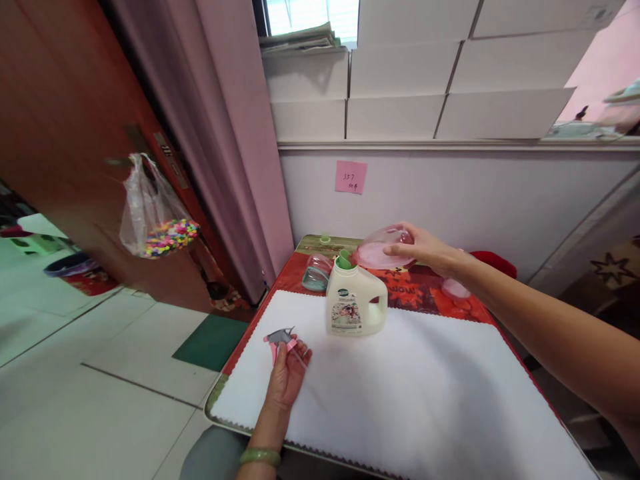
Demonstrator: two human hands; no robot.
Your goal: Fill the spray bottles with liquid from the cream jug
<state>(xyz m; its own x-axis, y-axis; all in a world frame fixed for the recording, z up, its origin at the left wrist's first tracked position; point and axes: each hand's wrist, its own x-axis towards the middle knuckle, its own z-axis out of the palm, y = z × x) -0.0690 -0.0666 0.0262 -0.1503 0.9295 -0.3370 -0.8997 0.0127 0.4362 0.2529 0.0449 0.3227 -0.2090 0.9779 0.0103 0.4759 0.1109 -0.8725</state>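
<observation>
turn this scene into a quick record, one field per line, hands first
left hand: holding pink-and-grey spray head with tube
right hand: holding translucent pink bottle, tipped, neck at jug mouth
jug: cream, upright on white mat
jug mouth: green piece, exact type unclear
wall: pink note
door handle: clear bag, colourful pieces inside

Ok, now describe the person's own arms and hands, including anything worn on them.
The left hand and right hand are both bare, without gloves. No sleeves show on either side. A smooth, rounded green bangle circles the left forearm.
</observation>
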